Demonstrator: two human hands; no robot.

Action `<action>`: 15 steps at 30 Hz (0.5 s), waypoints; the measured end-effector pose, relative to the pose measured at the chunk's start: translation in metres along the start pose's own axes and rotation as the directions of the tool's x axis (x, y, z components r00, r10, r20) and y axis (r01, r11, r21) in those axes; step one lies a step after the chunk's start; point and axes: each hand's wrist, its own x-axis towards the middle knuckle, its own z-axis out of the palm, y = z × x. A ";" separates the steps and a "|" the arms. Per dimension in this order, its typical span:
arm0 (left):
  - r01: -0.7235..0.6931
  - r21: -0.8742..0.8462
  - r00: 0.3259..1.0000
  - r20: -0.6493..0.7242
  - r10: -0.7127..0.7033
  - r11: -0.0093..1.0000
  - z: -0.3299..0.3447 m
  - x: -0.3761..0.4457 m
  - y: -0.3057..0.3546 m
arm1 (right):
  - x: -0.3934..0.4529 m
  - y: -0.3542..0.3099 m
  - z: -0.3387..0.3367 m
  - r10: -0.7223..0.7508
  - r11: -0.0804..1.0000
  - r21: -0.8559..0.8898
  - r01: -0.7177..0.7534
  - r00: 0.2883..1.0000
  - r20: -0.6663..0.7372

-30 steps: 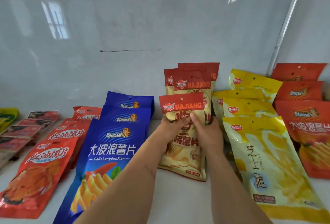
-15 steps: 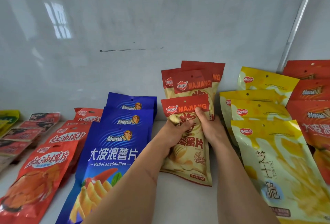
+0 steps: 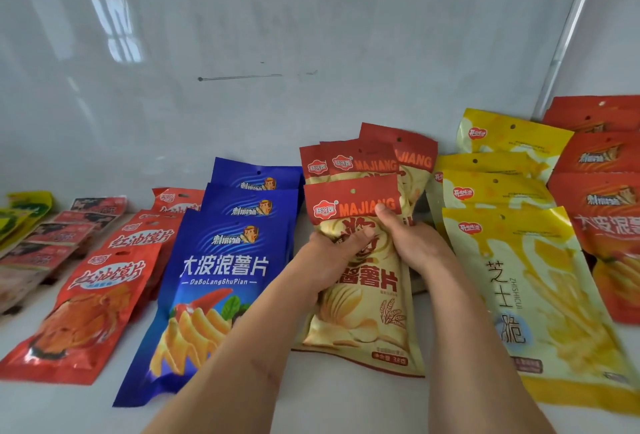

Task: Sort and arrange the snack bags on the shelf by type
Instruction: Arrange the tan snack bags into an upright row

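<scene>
A cream snack bag with a red MAJIANG top [image 3: 367, 316] lies in the middle of the white shelf [image 3: 346, 406]. My left hand [image 3: 332, 260] grips its left side and my right hand [image 3: 412, 246] grips its right side, thumb up on the red band. Behind it, more MAJIANG bags [image 3: 381, 160] overlap in a row toward the back wall. Blue chip bags [image 3: 221, 281] lie in a row on the left, yellow bags [image 3: 530, 295] on the right.
Red bags [image 3: 90, 305] form a row left of the blue ones; small dark-red packets [image 3: 52, 243] and a green-yellow bag [image 3: 24, 212] lie at the far left. Orange-red bags [image 3: 609, 219] fill the far right. A glossy white wall [image 3: 277, 35] closes the back.
The view has shifted slightly, so the rows sit further right in frame. Both hands keep their hold on the front MAJIANG bag, which has barely moved.
</scene>
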 end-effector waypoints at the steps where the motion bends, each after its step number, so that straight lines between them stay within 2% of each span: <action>1: 0.006 -0.003 0.999 -0.037 -0.007 1.000 0.001 -0.001 -0.002 | -0.003 0.000 0.000 0.002 1.000 -0.008 -0.002 1.000 0.005; 5: -0.065 -0.085 0.992 -0.112 0.055 0.994 0.000 -0.008 -0.005 | -0.007 -0.003 0.003 -0.055 0.998 0.037 0.057 0.997 -0.052; 10: -0.096 -0.314 0.988 -0.149 0.051 0.945 -0.009 -0.014 0.014 | -0.002 -0.021 0.000 -0.184 0.966 0.149 0.209 0.969 -0.166; 15: -0.122 -0.289 0.985 -0.154 0.080 0.949 -0.014 -0.001 0.035 | 0.001 -0.036 0.000 -0.215 0.971 0.077 0.225 0.969 -0.121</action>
